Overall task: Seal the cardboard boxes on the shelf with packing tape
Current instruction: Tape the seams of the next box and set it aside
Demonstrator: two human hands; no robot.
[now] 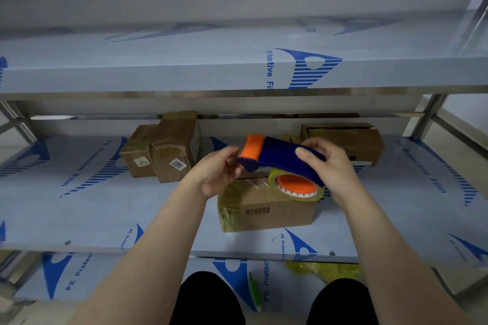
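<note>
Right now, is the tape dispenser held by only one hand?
No, the left hand and the right hand both hold the tape dispenser.

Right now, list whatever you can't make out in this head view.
Head view:
- Front box top seam: hidden by the tape dispenser, the left hand and the right hand.
- Rear right box: partly behind the right hand.
- Small label on the rear left box: blurred.
- Yellow-green wad below: cut off by the shelf edge.

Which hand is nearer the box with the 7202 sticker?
Left: the left hand sits just right of the 7202 box; right hand farther right, gripping the tape dispenser.
</note>
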